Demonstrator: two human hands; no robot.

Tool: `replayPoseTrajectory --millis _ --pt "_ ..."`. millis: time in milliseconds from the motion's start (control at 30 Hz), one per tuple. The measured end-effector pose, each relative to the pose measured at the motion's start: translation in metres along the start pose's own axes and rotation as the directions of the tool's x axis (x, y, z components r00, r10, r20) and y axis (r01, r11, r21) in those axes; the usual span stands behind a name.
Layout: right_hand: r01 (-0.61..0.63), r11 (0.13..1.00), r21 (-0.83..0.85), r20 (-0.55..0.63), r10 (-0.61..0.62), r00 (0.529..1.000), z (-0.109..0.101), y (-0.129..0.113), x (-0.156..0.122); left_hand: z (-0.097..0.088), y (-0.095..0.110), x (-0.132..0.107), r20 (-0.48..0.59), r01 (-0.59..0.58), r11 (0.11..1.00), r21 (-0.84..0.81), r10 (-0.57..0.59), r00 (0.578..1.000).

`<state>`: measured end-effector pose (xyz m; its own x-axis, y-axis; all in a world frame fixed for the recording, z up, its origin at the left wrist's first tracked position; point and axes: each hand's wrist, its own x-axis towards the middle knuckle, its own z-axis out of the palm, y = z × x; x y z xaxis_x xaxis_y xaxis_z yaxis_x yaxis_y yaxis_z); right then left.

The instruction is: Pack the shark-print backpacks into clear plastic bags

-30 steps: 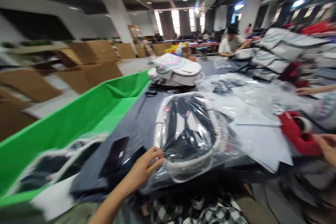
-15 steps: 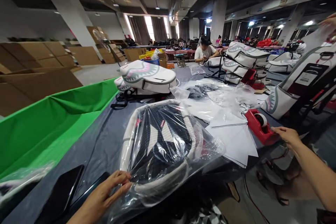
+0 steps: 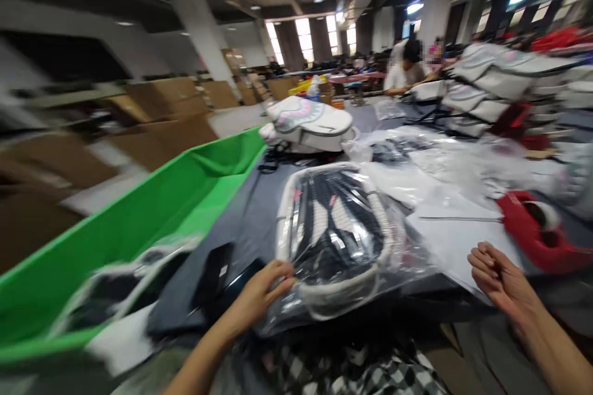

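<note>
A backpack (image 3: 340, 228), dark mesh back and straps facing up with a white rim, lies inside a clear plastic bag (image 3: 412, 253) on the table. At the bag's near left corner, my left hand (image 3: 271, 287) has thumb and fingers closed on the plastic. My right hand (image 3: 498, 278) is above the white sheets (image 3: 463, 237), right of the bag and apart from it. Its fingers are curled together; anything between them is too small or blurred to make out. The red tape dispenser (image 3: 542, 241) with a white roll stands just beyond that hand.
White shark-mouth backpacks are stacked at the back (image 3: 310, 123) and back right (image 3: 500, 80). Loose clear bags (image 3: 454, 163) cover the table's middle. Phones (image 3: 215, 271) lie left of my left hand. A green-lined bin (image 3: 222, 160) holding wrapped backpacks borders the left side. Another person (image 3: 407, 71) sits beyond.
My right hand has left the tape dispenser and moved left toward the bagged backpack, fingers curled. My left hand stays on the bag's corner. The view has swung left, showing more of the green bin.
</note>
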<state>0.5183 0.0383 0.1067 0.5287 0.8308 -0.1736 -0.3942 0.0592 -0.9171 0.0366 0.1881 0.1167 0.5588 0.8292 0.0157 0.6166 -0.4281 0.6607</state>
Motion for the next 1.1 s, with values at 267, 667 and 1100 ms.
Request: replayPoseTrajectory --millis 267,667,1100 --pt "0.834 0.48 -0.272 0.953 0.254 0.165 0.236 0.014 -0.025 -0.005 0.017 0.008 0.04 0.05 0.994 0.101 -0.055 0.998" --pt "0.87 -0.289 -0.399 0.75 0.443 0.491 0.312 0.027 0.029 0.0 0.011 0.006 0.034 0.014 0.997 0.073 -0.016 0.999" --pt "0.962 -0.128 -0.24 0.9 0.342 0.27 0.271 0.093 -0.02 -0.011 0.013 0.01 0.055 0.093 0.986 -0.139 -0.086 0.995"
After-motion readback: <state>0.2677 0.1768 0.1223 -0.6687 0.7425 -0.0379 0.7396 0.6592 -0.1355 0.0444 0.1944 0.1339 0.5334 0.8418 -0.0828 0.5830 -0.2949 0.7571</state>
